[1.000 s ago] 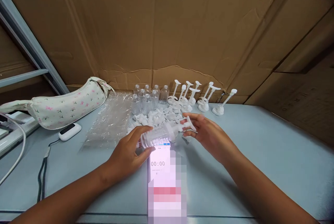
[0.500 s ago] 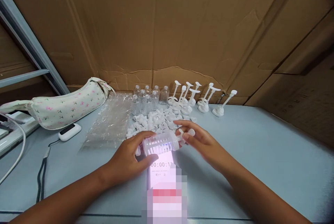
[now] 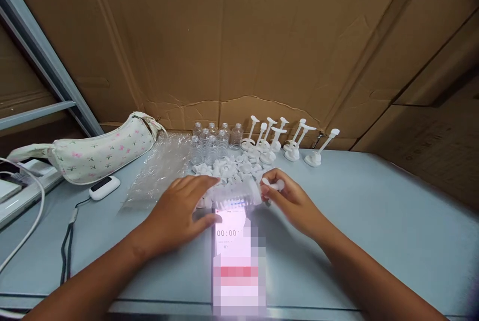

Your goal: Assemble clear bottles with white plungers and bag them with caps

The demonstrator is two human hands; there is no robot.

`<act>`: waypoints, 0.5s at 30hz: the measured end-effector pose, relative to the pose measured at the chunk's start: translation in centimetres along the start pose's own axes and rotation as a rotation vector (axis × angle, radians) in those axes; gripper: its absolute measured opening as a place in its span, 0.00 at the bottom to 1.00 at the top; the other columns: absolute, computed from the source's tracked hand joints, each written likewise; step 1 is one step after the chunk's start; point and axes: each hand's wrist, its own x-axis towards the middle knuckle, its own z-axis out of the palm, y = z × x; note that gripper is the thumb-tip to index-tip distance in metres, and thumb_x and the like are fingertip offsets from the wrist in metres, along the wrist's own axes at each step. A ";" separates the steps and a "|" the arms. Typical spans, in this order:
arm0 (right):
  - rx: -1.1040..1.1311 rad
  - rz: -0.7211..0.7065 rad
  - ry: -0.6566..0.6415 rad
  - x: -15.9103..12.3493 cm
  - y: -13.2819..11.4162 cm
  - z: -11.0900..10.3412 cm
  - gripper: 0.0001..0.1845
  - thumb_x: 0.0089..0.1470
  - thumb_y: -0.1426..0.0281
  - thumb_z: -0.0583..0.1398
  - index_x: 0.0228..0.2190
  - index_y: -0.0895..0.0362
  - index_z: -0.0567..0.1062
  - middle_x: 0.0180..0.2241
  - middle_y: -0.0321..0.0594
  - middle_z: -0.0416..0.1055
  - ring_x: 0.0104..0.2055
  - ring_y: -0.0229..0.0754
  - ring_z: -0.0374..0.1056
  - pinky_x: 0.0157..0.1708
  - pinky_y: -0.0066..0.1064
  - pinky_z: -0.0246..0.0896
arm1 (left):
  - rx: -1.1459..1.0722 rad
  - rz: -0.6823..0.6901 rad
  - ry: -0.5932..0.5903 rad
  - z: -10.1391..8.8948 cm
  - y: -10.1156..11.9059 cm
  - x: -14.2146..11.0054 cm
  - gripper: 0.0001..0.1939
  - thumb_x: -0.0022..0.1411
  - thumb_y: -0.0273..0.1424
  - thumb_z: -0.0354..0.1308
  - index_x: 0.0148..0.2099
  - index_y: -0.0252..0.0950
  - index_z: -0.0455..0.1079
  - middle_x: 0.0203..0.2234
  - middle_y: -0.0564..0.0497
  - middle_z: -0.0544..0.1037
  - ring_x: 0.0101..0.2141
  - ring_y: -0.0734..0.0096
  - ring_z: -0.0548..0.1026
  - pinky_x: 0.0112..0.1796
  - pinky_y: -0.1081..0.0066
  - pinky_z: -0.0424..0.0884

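1. Farther from the person in the head view, the clear bottle has shifted slightly; it lies sideways above a lit phone.
2. Right hand: fingers pinching the white handle. Left hand: fingers loosely curved around the base; contact cannot be told.
3. Smooth blue-grey surface against creased brown cardboard.
4. Behind: ribbed bottles, long-stemmed white pumps, crinkled plastic.

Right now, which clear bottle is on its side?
The bottle between the left hand and right hand; the other bottles stand upright farther back.
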 end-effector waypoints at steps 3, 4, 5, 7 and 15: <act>0.001 -0.007 0.129 0.4 -0.1 -0.2 0.11 0.56 0.60 0.57 0.30 0.53 0.63 0.26 0.31 0.61 0.28 0.36 0.58 0.28 0.30 0.54 | 0.137 -0.105 -0.049 -1.8 -1.2 -0.2 0.24 0.62 0.42 0.51 0.57 0.38 0.64 0.51 0.44 0.72 0.53 0.52 0.66 0.53 0.53 0.59; -0.001 -0.008 0.161 0.5 -0.2 -0.3 0.11 0.55 0.60 0.57 0.29 0.53 0.63 0.26 0.31 0.61 0.27 0.36 0.58 0.27 0.29 0.54 | 0.175 -0.136 -0.066 -2.3 -1.7 -0.4 0.23 0.62 0.41 0.51 0.56 0.37 0.66 0.49 0.44 0.73 0.52 0.52 0.66 0.52 0.53 0.59; -0.001 -0.008 0.182 0.6 -0.2 -0.3 0.12 0.55 0.60 0.58 0.29 0.54 0.63 0.26 0.31 0.61 0.27 0.35 0.58 0.26 0.29 0.53 | 0.204 -0.162 -0.080 -2.6 -2.3 -0.6 0.22 0.61 0.39 0.51 0.55 0.36 0.67 0.48 0.44 0.74 0.51 0.52 0.67 0.52 0.53 0.59; 0.002 -0.009 0.198 0.7 -0.3 -0.4 0.12 0.54 0.60 0.58 0.28 0.54 0.63 0.26 0.31 0.61 0.26 0.35 0.58 0.25 0.29 0.52 | 0.224 -0.179 -0.118 -3.2 -3.3 -1.3 0.21 0.60 0.37 0.51 0.54 0.37 0.68 0.45 0.45 0.76 0.48 0.54 0.69 0.53 0.53 0.58; -0.025 -0.049 0.169 0.8 0.0 -0.4 0.11 0.54 0.59 0.57 0.29 0.53 0.64 0.27 0.33 0.61 0.28 0.37 0.58 0.25 0.30 0.52 | 0.326 -0.291 -0.093 -4.4 -4.5 -3.5 0.26 0.55 0.27 0.46 0.56 0.37 0.66 0.48 0.43 0.75 0.49 0.50 0.70 0.50 0.52 0.58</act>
